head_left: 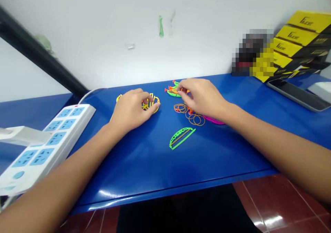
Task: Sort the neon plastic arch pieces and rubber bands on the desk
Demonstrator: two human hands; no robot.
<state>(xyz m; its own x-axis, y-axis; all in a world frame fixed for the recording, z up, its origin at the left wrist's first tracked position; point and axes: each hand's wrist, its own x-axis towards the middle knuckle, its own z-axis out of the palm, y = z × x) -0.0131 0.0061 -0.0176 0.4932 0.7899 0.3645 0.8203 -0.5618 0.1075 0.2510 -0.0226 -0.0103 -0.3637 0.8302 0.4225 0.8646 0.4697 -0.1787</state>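
My left hand [133, 108] rests over a cluster of yellow plastic pieces [155, 100], thumb and forefinger apart; it partly hides them. At the back of the table, my right hand [204, 93] bends over green and orange toy pieces [173, 91] with red tips. Its thumb and forefinger come close together there, and what lies between them is hidden. Tan rubber bands [196, 119] lie loose just below that hand. A magenta piece [216, 120] shows partly under the right wrist. Nearer me, a small green toy bow [182, 137] lies flat with a tan band strung along it.
The blue table [155, 171] meets a white wall behind. On the left sits a white power strip [46, 146] with a plug in it. Yellow and black boxes [297, 36] are stacked at the back right, with a dark phone [300, 94] before them.
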